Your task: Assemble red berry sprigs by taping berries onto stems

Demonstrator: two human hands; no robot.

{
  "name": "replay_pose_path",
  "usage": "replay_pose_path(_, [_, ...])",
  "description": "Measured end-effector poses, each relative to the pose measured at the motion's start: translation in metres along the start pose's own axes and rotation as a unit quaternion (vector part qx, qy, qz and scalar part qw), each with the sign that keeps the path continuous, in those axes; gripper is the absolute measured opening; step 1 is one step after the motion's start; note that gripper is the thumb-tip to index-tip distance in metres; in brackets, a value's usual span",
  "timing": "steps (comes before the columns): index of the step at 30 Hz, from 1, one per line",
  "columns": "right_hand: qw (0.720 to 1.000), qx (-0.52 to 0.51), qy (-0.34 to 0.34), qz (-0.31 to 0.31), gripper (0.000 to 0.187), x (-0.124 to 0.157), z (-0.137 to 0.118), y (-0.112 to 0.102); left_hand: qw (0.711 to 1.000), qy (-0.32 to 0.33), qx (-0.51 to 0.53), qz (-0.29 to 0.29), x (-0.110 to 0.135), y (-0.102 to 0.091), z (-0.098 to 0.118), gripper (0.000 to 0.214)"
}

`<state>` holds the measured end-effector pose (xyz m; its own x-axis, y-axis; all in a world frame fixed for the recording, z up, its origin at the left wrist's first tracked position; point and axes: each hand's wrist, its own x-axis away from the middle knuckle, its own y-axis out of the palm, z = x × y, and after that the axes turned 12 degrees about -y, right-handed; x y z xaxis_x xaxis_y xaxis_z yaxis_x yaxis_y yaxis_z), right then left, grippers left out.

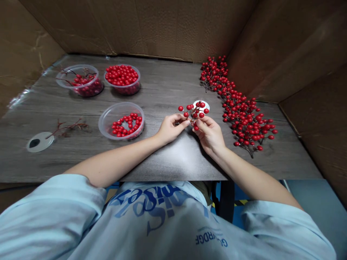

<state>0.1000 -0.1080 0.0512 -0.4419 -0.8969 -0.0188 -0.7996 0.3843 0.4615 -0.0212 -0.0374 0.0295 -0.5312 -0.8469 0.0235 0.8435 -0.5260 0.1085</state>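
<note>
Red berries crowd the sprig [201, 115] I hold up between my two hands, just above the counter [159, 94]. My left hand [172, 127] is pinched on its stem, thumb against fingers; my right hand [210, 133] closes on it from the other side, by the lower berries, though my fingers hide the exact grip. Left of my left hand sits a bowl [104, 128] with some loose berries; bare twigs [73, 126] lie farther left. Well to the right of my right hand stretches a pile [240, 104] of berried sprigs. I'd judge this step to be seating berries on the twig tips. As I see it, the next move calls for a steady left hand and a light right-hand push.
</note>
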Motion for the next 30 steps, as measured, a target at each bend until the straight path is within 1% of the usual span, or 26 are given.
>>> replay_pose_path(13, [1.000,0.004,-0.001,0.002,0.030,0.0001,-0.0005,0.0013,1.000,0.003,0.004,-0.008,0.0000,-0.0005,-0.0007,0.017])
replay_pose_path(19, [1.000,0.008,-0.014,-0.005,0.030,0.0001,-0.0031,0.0029,1.000,0.000,0.019,-0.014,0.0016,-0.0002,0.0049,0.022])
replay_pose_path(23, [0.999,0.038,-0.013,-0.005,0.032,0.0009,-0.0038,0.0023,0.999,-0.012,0.047,-0.002,0.0010,-0.0003,0.0080,0.026])
replay_pose_path(26, [0.999,0.049,-0.005,-0.016,0.031,0.0015,-0.0046,0.0016,0.998,-0.015,0.056,0.009,0.0002,-0.0003,0.0078,0.028])
replay_pose_path(30, [0.998,0.052,-0.005,-0.023,0.029,0.0021,-0.0051,0.0009,0.999,-0.013,0.049,0.003,0.0006,-0.0003,0.0065,0.029])
